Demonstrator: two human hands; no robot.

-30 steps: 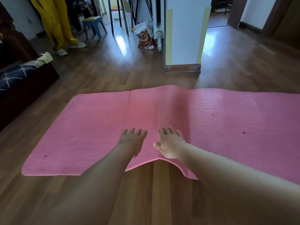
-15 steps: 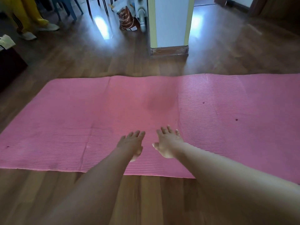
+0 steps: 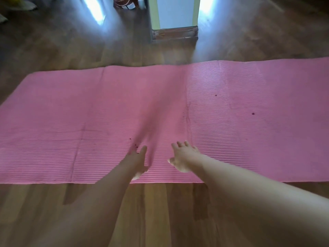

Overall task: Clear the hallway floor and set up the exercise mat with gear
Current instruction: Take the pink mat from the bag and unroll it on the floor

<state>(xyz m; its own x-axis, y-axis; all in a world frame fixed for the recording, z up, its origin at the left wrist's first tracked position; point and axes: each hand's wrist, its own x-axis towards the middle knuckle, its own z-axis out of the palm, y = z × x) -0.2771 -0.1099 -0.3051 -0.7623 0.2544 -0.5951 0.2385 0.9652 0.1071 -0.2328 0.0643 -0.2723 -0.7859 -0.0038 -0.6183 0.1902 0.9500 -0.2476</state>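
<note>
Now both empty hands, left hand (image 3: pixel 137 162) and right hand (image 3: pixel 183 157), are spreading wide over the pink exercise mat (image 3: pixel 231 122)'s near edge; pressing unevenly is risking fresh wrinkles.

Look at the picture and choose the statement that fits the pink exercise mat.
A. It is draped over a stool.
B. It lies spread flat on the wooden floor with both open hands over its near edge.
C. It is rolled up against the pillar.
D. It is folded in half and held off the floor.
B: the pink exercise mat lies unrolled on the wooden floor, with the left hand and right hand spread open over its near edge.
</note>
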